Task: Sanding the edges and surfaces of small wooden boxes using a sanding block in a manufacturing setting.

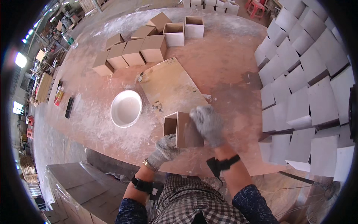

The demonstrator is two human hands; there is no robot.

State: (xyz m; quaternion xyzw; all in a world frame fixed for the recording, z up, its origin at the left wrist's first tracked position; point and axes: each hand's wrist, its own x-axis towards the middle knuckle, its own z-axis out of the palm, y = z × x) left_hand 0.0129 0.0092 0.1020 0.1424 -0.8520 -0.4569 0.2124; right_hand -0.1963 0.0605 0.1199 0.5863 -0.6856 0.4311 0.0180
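A brown open-ended box (185,128) is tilted over the near edge of the table, its hollow end facing left. My left hand (167,148), in a grey knitted glove, grips the box at its lower left rim. At the upper right side of the box is my right hand (207,123), gloved too, with its fingers curled in and slightly blurred. Whatever those fingers may hold is hidden. The box's right face looks damp and greyish. Left of the box stands a white bowl (126,109) with pale contents. Beyond the box lies a stained flat board (169,80).
Several brown boxes (133,52) stand at the far left of the table, with two whitened open boxes (174,34) beside them. Stacked pale boxes (294,89) wall off the right side. A dark bar-shaped object (69,107) lies left. Wrapped cartons (80,186) sit below the table's left edge.
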